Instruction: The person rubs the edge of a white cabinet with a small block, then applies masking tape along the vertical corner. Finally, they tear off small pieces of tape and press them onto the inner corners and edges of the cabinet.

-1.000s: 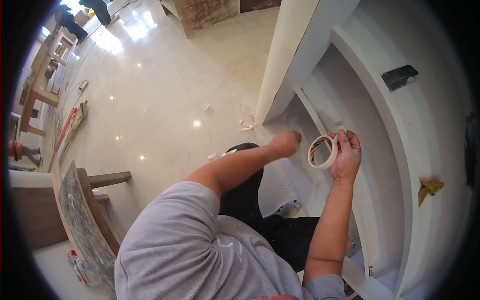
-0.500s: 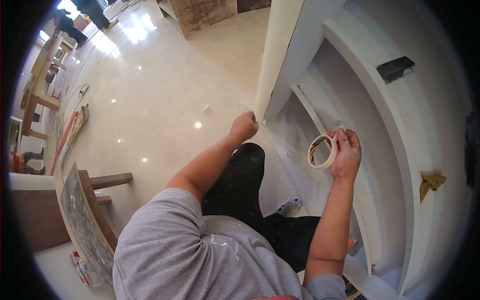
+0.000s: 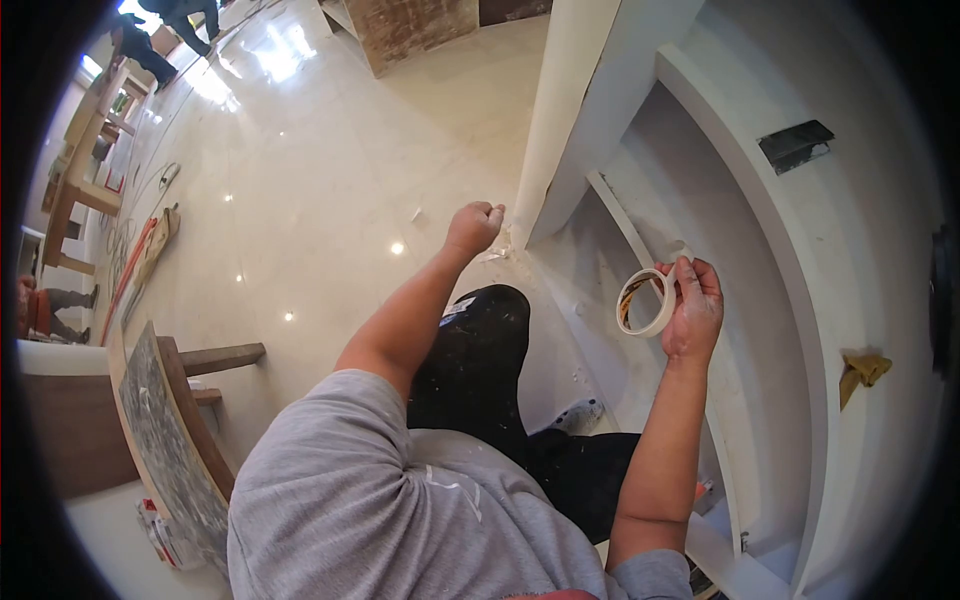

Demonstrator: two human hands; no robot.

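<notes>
My right hand [image 3: 692, 310] grips a roll of masking tape [image 3: 655, 328] in front of the white shelving. A loose piece of the tape [image 3: 680, 248] sticks up by the thumb and fingertips. Over the floor, beside the foot of the white panel [image 3: 560, 150], my left hand [image 3: 474, 228] is closed with the fingers curled in. Whatever may be inside that hand is hidden. Clear or whitish scraps [image 3: 493, 254] lie on the floor just below it.
White curved shelving [image 3: 740, 150] stands close on my right, with a cloth-like tan piece [image 3: 862, 375] and a dark cutout [image 3: 796, 146]. A wooden bench [image 3: 172, 420] is at my left. Cables and a long bundle [image 3: 150, 245] lie on the glossy floor [image 3: 330, 170]. Other people [image 3: 185, 22] stand far off.
My left hand has drawn back slightly to the left and up, away from the panel's foot. The right hand stays in place with the tape roll.
</notes>
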